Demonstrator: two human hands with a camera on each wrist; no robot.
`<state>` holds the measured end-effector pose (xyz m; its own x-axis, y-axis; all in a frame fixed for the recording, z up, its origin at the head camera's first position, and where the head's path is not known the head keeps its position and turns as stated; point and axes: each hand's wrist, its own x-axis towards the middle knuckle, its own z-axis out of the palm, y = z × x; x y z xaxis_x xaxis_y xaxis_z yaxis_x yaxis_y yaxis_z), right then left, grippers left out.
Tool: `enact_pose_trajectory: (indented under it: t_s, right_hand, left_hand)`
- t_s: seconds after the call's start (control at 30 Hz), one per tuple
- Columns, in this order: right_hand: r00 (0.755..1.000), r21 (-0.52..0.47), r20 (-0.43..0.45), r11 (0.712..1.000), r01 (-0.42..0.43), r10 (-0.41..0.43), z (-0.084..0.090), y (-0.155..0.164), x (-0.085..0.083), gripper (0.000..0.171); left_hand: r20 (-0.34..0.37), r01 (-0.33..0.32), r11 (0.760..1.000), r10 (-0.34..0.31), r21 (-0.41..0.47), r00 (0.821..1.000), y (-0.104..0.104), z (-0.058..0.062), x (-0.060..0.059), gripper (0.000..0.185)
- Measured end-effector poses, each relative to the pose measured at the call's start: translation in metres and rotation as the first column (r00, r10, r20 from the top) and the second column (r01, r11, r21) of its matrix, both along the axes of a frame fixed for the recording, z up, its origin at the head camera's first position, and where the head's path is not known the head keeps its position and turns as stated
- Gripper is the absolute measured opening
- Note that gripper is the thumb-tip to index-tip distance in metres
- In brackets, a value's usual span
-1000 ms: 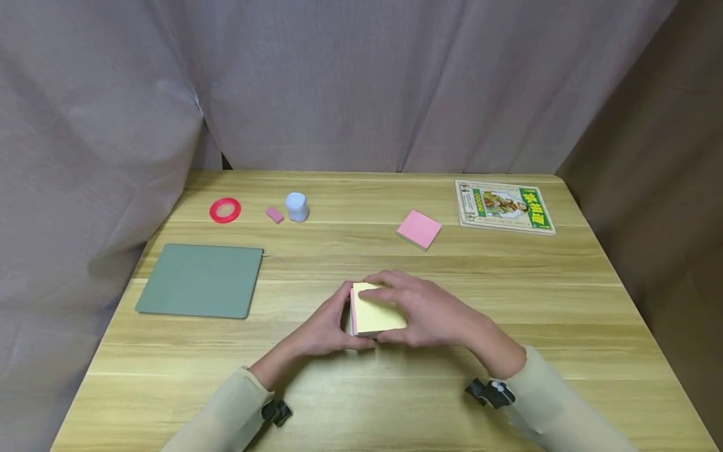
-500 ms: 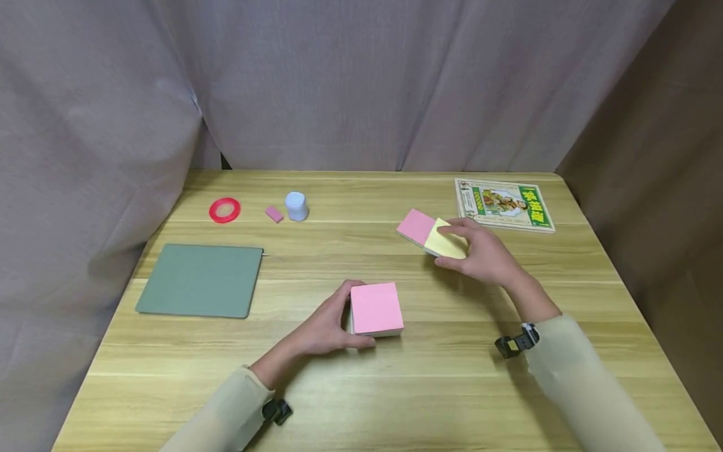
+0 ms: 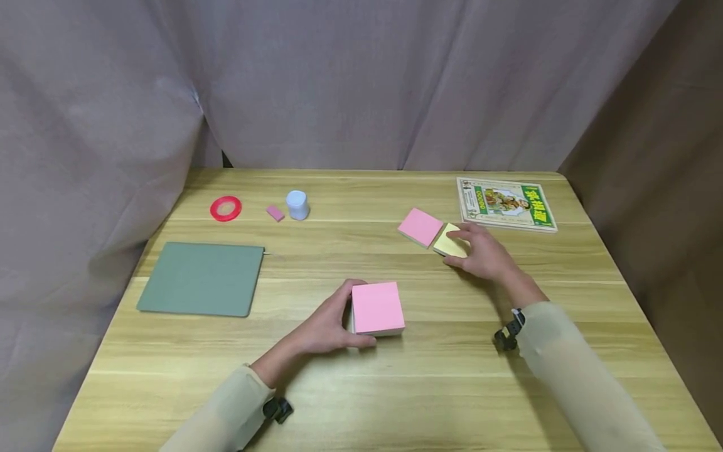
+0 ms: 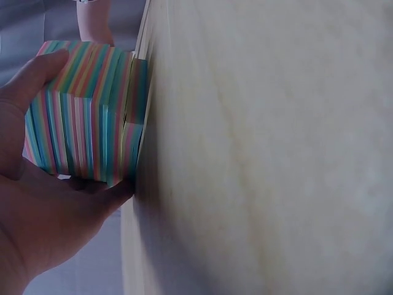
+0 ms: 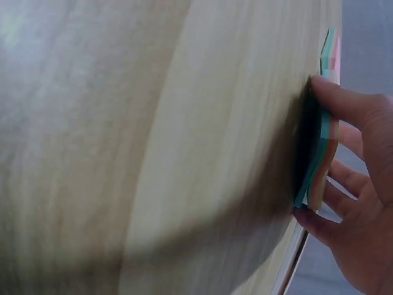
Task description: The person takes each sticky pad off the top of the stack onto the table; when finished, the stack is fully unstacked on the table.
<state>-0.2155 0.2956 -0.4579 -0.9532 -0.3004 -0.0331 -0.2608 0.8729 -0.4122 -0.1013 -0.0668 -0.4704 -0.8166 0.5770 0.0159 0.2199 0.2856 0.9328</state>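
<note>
A tall stack of sticky note pads [image 3: 377, 307], pink on top with many-coloured striped sides [image 4: 80, 117], stands on the table. My left hand [image 3: 327, 323] grips its left side, thumb on the near face and fingers around the far one. Farther right, my right hand [image 3: 482, 251] pinches a yellow-topped sticky note pad [image 3: 449, 242] by its edges. In the right wrist view, that thin pad [image 5: 319, 166] sits tilted between thumb and fingers, a dark shadow under it. Just left of it lies a pink sticky note pad [image 3: 420, 226]. My right fingers partly cover the yellow top.
On the left lies a green notebook [image 3: 201, 279]. Behind it are a red tape ring [image 3: 226, 199], a small pink eraser-like block [image 3: 275, 213] and a pale blue lidded jar [image 3: 297, 204]. An illustrated booklet [image 3: 506, 204] lies at the back right. Grey curtain [image 3: 339, 81] borders the table.
My right hand has carried the yellow-topped pad from the stack to the back right, then lowered it beside the pink pad. The stack's top now shows pink. My left hand has stayed put.
</note>
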Motion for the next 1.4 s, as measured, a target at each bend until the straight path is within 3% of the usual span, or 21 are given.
enact_pose_trajectory:
  t_s: [0.27,0.43,0.6,0.77,0.9,1.03,1.13,1.4]
  right_hand:
    - [0.998,0.047,-0.006,0.997,-0.058,0.059,0.005,-0.001,0.0,0.062]
    - [0.995,0.089,-0.026,0.991,-0.095,0.098,0.023,-0.014,0.008,0.062]
    - [0.973,-0.014,0.011,0.973,-0.229,0.23,0.059,-0.055,0.035,0.058]
    - [0.917,-0.08,0.035,0.916,-0.393,0.397,0.081,-0.1,0.071,0.069]
    - [0.864,-0.056,0.036,0.864,-0.5,0.503,0.082,-0.124,0.093,0.084]
    - [0.823,-0.016,0.016,0.823,-0.567,0.567,0.076,-0.134,0.103,0.088]
    - [0.815,0.006,0.001,0.815,-0.579,0.579,0.071,-0.136,0.104,0.082]
    - [0.823,-0.012,-0.012,0.823,-0.568,0.568,0.068,-0.138,0.105,0.075]
  left_hand:
    - [-0.002,-0.01,0.999,0.01,-0.03,1.0,-0.001,0.001,0.0,0.088]
    - [-0.01,-0.013,0.999,0.012,-0.051,1.0,-0.001,0.0,0.0,0.091]
    - [-0.018,-0.011,0.997,0.01,-0.08,1.0,-0.002,0.002,0.0,0.095]
    - [-0.036,0.002,0.997,-0.004,-0.076,0.999,-0.003,0.002,0.0,0.096]
    - [-0.048,0.02,0.998,-0.023,-0.064,0.999,-0.003,0.0,0.0,0.094]
    - [-0.06,0.024,0.998,-0.028,-0.056,0.998,-0.002,0.0,-0.001,0.093]
    - [-0.066,0.018,0.998,-0.022,-0.053,0.998,-0.002,0.001,0.0,0.092]
    - [-0.071,0.017,0.999,-0.02,-0.042,0.997,-0.001,0.0,0.0,0.09]
